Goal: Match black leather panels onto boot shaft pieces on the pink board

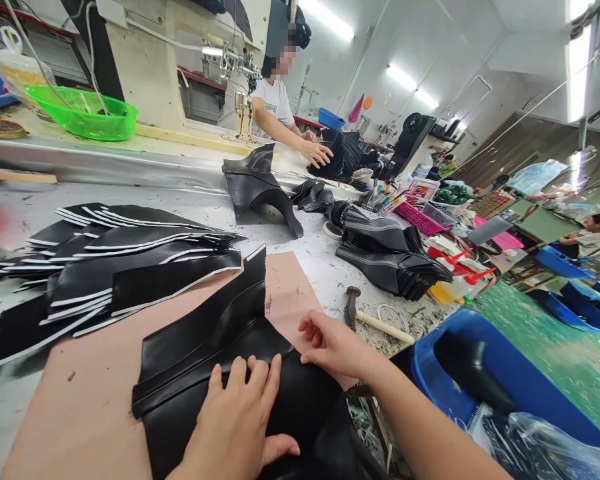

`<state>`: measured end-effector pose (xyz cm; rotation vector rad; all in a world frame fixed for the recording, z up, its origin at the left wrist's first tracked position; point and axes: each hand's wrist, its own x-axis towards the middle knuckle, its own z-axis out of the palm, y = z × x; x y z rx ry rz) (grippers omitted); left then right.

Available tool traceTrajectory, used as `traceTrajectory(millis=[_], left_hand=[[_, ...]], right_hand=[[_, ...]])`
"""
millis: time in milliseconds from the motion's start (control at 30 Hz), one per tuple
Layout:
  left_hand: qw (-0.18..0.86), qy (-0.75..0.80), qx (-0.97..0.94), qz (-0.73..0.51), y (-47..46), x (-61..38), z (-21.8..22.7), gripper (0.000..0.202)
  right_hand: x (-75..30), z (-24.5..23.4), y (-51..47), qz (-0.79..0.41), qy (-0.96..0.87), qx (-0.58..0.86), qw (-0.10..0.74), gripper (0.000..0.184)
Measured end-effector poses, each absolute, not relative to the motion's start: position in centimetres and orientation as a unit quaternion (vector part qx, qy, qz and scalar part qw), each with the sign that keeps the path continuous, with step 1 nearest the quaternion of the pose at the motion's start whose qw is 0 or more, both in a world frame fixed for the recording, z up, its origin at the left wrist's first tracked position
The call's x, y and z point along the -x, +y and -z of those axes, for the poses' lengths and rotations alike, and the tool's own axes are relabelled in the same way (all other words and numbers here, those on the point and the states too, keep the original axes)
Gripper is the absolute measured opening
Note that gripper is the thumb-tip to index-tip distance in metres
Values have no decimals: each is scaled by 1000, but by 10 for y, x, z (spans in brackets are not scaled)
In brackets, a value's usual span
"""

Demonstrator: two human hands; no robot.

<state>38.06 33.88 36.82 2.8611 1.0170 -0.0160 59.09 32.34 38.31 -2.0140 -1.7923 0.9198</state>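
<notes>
A black leather shoe or boot upper piece, with stitched seams across it, lies over a pinkish board in front of me. My left hand rests flat on its lower half, fingers and thumb spread. At the piece's right edge is my right hand, its fingers curled and the thumb tip close to the leather. Whatever sits between those fingertips, if anything, is too small to make out. On the left lies a fanned pile of black pieces with white edges. A similar joined black upper stands farther back.
A hammer lies right of the pinkish board. Stacked black uppers are behind it. A blue bin stands at lower right. Behind the sewing machine, a co-worker handles a black stack. A green basket is at left.
</notes>
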Motion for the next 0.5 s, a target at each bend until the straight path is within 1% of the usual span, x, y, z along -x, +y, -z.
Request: traceTrajectory(millis=[67,133,200,233,300,400,500], left_hand=[[53,334,-941,-2,339,-380,-367,92],[46,333,-942,-8,339,-381,-366,90],[27,329,-944,-17,339,-381,-364,87],[9,322,-946,-26,339,-379,-363,85],[-33,297,-952,-68,342,-370,-359,79],[-86,264,-947,-163,348,-338,-349,65],[-129,297,-917,-232,352,-293,-331,66]], right_hand=[[-583,-374,308,-244,-664,678,199,36],[-572,-365,295,-130,-731,632,222,39],[-561,-358,287,-34,-774,599,203,45],[-557,-356,284,-5,-782,593,190,47],[-552,-354,281,20,-782,597,177,46],[-550,-355,276,27,-775,608,171,46],[-551,-364,276,6,-771,619,151,46]])
